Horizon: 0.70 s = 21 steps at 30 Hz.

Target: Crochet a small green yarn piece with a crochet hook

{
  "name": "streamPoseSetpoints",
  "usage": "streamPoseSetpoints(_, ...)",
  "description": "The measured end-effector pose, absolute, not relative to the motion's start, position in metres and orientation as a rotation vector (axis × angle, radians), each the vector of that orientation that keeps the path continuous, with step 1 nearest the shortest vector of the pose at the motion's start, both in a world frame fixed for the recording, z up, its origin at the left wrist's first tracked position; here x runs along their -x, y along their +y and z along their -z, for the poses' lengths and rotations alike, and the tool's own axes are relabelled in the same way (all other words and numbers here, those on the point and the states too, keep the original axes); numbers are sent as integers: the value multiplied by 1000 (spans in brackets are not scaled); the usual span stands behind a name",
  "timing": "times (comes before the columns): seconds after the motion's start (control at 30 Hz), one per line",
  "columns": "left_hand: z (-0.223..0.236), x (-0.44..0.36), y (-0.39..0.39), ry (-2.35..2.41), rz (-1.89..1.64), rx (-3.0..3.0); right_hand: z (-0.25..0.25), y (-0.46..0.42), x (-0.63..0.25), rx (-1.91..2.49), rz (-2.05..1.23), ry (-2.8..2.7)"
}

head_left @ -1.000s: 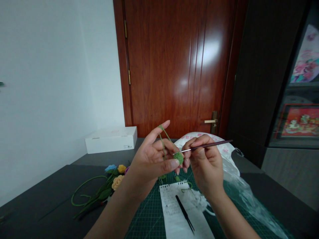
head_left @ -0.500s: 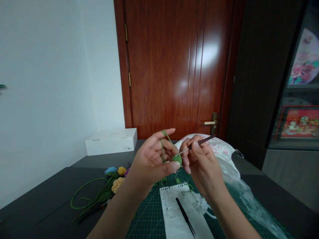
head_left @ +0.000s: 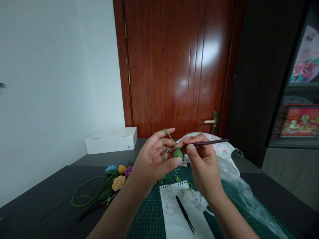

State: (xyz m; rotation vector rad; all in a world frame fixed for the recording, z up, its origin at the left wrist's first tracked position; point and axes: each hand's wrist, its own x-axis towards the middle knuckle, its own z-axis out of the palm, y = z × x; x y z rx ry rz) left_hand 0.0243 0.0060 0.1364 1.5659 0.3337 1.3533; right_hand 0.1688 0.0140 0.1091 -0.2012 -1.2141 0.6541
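My left hand pinches a small rounded green crochet piece between thumb and fingers. Green yarn loops over its raised index finger and runs down to the piece. A crochet hook with a dark handle is held in my right hand. The hook's thin metal shaft lies across the top of the green piece, its tip pointing left near the left fingers. How the tip meets the stitches is too small to make out.
Below lie a handwritten notepad sheet, black tweezers and white fluffy stuffing on a green cutting mat. Crocheted flowers lie left; a white box stands behind. Plastic wrap and a floral cloth item are right.
The hook has swung flatter, and its tip has moved left past the green piece. My right hand has turned with it; my left hand has stayed nearly in place.
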Motion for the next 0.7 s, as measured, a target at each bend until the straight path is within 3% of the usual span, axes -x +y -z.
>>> streamPoseSetpoints(0.7, -139, -21, 7, 435, -1310, -1467, -109, 15, -174, 280, -756, -1278)
